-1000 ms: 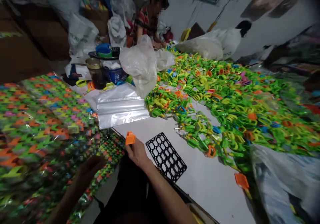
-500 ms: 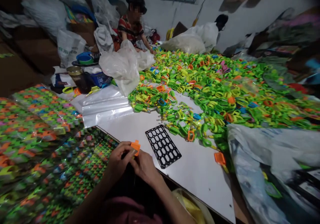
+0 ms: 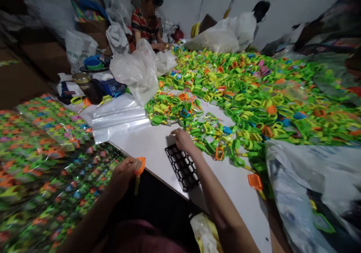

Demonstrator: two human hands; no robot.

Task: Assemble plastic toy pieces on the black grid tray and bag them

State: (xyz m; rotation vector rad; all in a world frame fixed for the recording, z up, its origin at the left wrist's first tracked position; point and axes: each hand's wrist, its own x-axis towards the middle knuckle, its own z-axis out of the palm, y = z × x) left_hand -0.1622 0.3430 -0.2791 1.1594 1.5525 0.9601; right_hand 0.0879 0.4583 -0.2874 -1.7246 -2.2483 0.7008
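My left hand (image 3: pixel 125 170) pinches an orange plastic piece (image 3: pixel 140 166) with a yellow-green stem hanging down, beside the table's near edge. Over the far end of a black grid tray (image 3: pixel 184 170) is my right hand (image 3: pixel 182 139), its fingers pointing left above the white table (image 3: pixel 225 185); what its fingertips hold, if anything, is too small to make out. A large heap of green, yellow and orange plastic pieces (image 3: pixel 239 91) spreads just beyond it. Another orange piece (image 3: pixel 255 181) lies near the table's right side.
Clear plastic sheets (image 3: pixel 118 121) lie at the left of the table. Packed bags of colourful pieces (image 3: pixel 56 177) cover the left side. White bags (image 3: pixel 293 177) sit at the right. Across the heap sits a person in a striped shirt (image 3: pixel 145 25).
My hands have parted. The right one moved forward and right to the tray's far end; the left keeps the orange piece, slightly lower and left. The camera view tilted down a little.
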